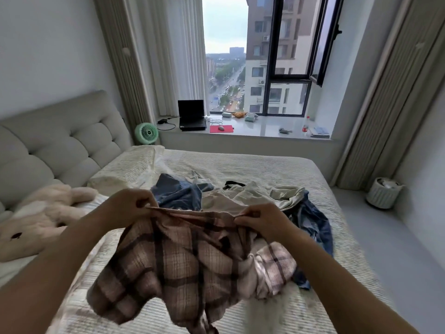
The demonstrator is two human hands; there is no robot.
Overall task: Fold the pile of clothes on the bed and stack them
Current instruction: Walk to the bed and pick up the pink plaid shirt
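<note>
Held up over the bed (277, 169), a brown plaid shirt (183, 259) is pinched along its upper edge by the left hand (125, 208) and right hand (262, 220), fingers curled. Beyond it, the unfolded clothes pile (240, 196) is spread on the bedcover. A wastebasket (384, 192) on the floor is seen with pale contents.

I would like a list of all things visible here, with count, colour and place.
plaid shirt: one, pink-brown, held up over the bed
clothes pile: several, blue, beige, mid-bed
bed: one, cream cover
plush toy: one, pale pink, left
fan: one, green, by headboard
laptop: one, black, windowsill
bin: one, white, floor right
left hand: grip on the shirt's top edge
right hand: grip on the same edge
</note>
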